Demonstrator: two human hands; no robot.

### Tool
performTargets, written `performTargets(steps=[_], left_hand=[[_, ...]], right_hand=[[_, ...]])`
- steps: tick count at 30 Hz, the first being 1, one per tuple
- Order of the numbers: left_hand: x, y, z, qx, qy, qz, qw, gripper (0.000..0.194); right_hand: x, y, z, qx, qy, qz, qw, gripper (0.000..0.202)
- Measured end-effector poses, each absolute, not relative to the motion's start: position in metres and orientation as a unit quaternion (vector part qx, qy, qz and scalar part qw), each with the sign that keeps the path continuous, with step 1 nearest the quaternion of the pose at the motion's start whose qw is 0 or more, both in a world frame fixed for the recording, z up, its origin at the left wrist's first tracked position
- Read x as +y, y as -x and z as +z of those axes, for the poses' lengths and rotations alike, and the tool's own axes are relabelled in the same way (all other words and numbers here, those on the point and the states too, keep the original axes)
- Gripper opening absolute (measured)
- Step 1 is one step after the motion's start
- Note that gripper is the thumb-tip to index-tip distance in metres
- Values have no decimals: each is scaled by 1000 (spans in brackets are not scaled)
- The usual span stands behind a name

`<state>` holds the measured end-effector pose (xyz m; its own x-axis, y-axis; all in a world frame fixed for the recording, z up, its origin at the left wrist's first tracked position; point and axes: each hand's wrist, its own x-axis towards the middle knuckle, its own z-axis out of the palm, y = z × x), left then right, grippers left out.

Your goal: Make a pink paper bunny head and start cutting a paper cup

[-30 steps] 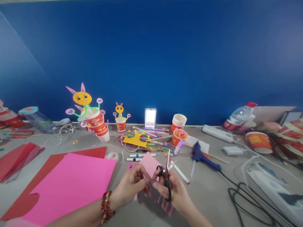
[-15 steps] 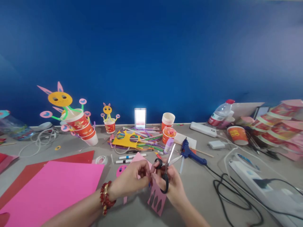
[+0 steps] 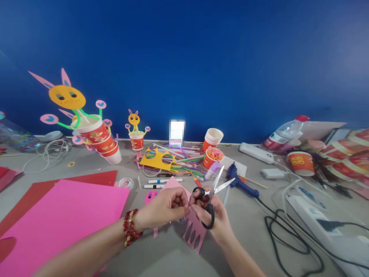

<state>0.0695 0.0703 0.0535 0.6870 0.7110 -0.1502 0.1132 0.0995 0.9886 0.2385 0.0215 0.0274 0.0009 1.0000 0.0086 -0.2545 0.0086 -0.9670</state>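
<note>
My right hand is closed around scissors with black handles, their blades spread apart and pointing up and away. My left hand meets it, thumb and fingers pinched together; what they pinch is too small and hidden to name. Below both hands lies a pink paper sheet with several oval holes cut in it. Partly behind my left hand is a bright pink round piece with dark blue marks. Red bead bracelets circle my left wrist.
Pink sheets lie at left, near a tape roll. Stacked cups carry a rabbit-faced figure. Pipe cleaners and markers lie ahead. A blue glue gun, its black cord and a power strip occupy the right.
The camera view has shifted, so the table's things sit higher in the picture and farther apart. My hands stay together over the pink paper, with the scissors still in my right hand.
</note>
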Motion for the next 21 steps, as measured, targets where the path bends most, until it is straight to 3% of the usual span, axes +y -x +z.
performTargets(steps=[12, 21], left_hand=[[67, -70, 56, 387, -784, 167, 456, 8], [67, -68, 58, 387, -824, 161, 381, 4]], right_hand=[[18, -237, 19, -492, 476, 512, 519, 32], [18, -235, 15, -520, 484, 496, 500, 29]])
